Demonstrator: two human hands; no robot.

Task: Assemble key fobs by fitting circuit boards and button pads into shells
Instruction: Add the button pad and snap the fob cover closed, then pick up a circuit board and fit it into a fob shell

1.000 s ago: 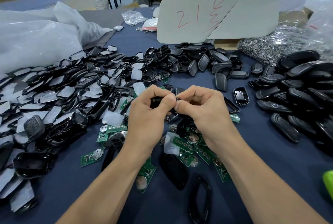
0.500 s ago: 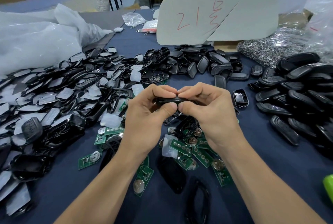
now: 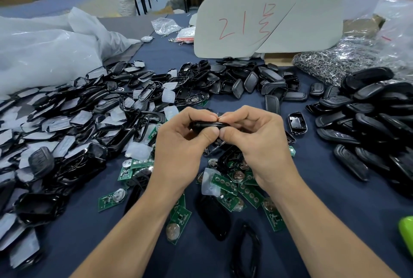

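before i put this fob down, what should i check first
1. Grip: left hand and right hand both pinch the black fob: ok.
2. Seam closed all round: cannot tell, the fingers cover most of it.
3. Board and pad fitted inside: cannot tell, hidden.
4. Bare table to set it on, right of the hands: ok.
5. Next circuit boards close by, lying under the hands: ok.
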